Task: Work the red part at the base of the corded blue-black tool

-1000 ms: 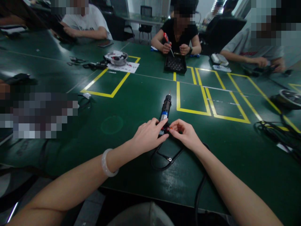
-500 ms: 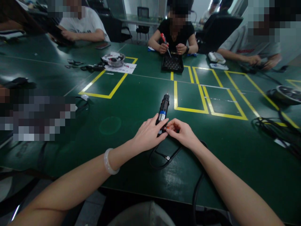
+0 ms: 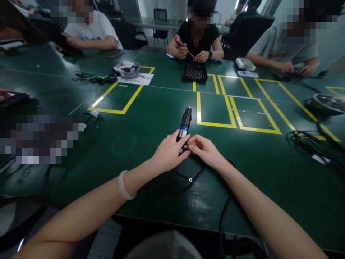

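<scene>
A black electric screwdriver (image 3: 184, 124) with a blue band lies on the green table (image 3: 151, 118), tip pointing away from me. My left hand (image 3: 168, 154) grips its near end, fingers curled round the body. My right hand (image 3: 203, 151) pinches a small red part at that same end, touching my left fingers. A black cable (image 3: 185, 178) runs from the tool's rear, loops on the table and drops over the near edge.
Yellow tape rectangles (image 3: 215, 108) mark the table. Across it, a person works with a red screwdriver over a black tray (image 3: 194, 73). A metal bowl (image 3: 128, 68) on paper stands far left. Coiled cables (image 3: 315, 144) lie right. Other people sit around.
Both hands stay on the tool's near end. My right fingers have closed in tighter against the left hand, hiding most of the red part. The view has tilted slightly.
</scene>
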A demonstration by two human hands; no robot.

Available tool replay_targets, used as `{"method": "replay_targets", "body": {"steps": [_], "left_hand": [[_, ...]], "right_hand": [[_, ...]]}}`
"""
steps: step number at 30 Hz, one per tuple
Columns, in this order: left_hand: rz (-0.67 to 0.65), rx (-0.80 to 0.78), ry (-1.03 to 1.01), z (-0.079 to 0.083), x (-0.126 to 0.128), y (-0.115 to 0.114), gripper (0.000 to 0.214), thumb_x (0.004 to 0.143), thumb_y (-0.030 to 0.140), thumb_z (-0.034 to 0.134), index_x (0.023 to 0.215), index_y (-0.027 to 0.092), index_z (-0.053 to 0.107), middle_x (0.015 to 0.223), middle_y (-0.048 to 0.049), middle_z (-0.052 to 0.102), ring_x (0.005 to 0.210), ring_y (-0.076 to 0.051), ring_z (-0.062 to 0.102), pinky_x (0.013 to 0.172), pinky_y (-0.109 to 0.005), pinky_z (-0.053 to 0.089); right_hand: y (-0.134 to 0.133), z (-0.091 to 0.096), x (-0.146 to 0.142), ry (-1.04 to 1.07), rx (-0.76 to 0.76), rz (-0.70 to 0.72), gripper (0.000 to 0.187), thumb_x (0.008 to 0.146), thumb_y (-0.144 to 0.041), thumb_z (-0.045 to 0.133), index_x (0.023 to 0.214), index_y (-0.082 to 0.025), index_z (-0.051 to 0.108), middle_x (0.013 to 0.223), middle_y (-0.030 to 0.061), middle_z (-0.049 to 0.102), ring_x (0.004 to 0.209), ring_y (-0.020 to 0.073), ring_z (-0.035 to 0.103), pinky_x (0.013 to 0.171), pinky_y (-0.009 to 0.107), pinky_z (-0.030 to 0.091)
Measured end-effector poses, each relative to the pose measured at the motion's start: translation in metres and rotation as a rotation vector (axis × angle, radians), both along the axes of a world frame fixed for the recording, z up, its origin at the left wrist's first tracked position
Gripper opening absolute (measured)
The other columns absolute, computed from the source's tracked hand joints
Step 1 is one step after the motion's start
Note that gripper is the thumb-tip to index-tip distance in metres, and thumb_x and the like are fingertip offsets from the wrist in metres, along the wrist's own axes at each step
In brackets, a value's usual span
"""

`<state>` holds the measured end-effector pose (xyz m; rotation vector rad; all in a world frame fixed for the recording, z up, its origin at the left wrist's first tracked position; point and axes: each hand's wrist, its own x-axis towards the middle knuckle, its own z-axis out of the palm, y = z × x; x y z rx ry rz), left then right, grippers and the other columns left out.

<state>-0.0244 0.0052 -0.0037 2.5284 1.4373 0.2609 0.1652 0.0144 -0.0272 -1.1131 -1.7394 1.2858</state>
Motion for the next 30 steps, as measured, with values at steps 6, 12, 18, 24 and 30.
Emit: {"method": "replay_targets", "body": {"steps": [6, 12, 18, 24, 30], "left_hand": [[0.029, -0.006, -0.022, -0.001, 0.001, 0.006, 0.051, 0.096, 0.046, 0.048, 0.144, 0.03, 0.049, 0.152, -0.0129, 0.037, 0.123, -0.031, 0.049, 0.099, -0.047, 0.044], [0.028, 0.024, -0.031, -0.001, 0.001, 0.011, 0.037, 0.095, 0.042, 0.05, 0.126, 0.026, 0.061, 0.145, -0.0126, 0.043, 0.12, -0.03, 0.049, 0.098, -0.045, 0.044], [0.017, 0.043, 0.007, 0.001, -0.01, 0.015, 0.035, 0.093, 0.04, 0.052, 0.123, 0.026, 0.062, 0.142, -0.011, 0.046, 0.117, -0.029, 0.051, 0.098, -0.044, 0.043], [0.06, 0.057, 0.094, 0.006, -0.025, 0.022, 0.034, 0.094, 0.04, 0.047, 0.121, 0.025, 0.061, 0.132, -0.0089, 0.054, 0.102, -0.026, 0.054, 0.091, -0.042, 0.044], [0.075, 0.056, 0.092, 0.006, -0.026, 0.023, 0.034, 0.094, 0.041, 0.048, 0.122, 0.026, 0.061, 0.131, -0.0091, 0.054, 0.105, -0.028, 0.055, 0.092, -0.044, 0.044]], "right_hand": [[-0.002, 0.003, 0.001, -0.011, 0.029, 0.012, 0.011, 0.091, -0.03, 0.054, 0.094, -0.02, 0.057, 0.086, 0.0008, 0.062, 0.077, 0.015, 0.058, 0.075, 0.029, 0.047], [-0.001, 0.003, 0.002, -0.06, 0.042, -0.012, 0.014, 0.091, -0.031, 0.053, 0.099, -0.02, 0.056, 0.086, 0.0005, 0.063, 0.077, 0.0149, 0.058, 0.074, 0.029, 0.046], [0.004, 0.002, 0.009, -0.04, 0.049, -0.069, 0.013, 0.09, -0.031, 0.054, 0.095, -0.02, 0.058, 0.079, 0.0004, 0.064, 0.075, 0.0157, 0.06, 0.074, 0.03, 0.047], [0.007, 0.002, 0.013, -0.045, 0.055, -0.109, 0.015, 0.09, -0.033, 0.056, 0.091, -0.019, 0.06, 0.077, 0.0013, 0.065, 0.073, 0.016, 0.061, 0.072, 0.03, 0.047], [0.006, 0.002, 0.013, -0.075, 0.058, -0.113, 0.015, 0.091, -0.033, 0.056, 0.091, -0.019, 0.062, 0.077, 0.0017, 0.066, 0.072, 0.0162, 0.061, 0.071, 0.031, 0.046]]}}
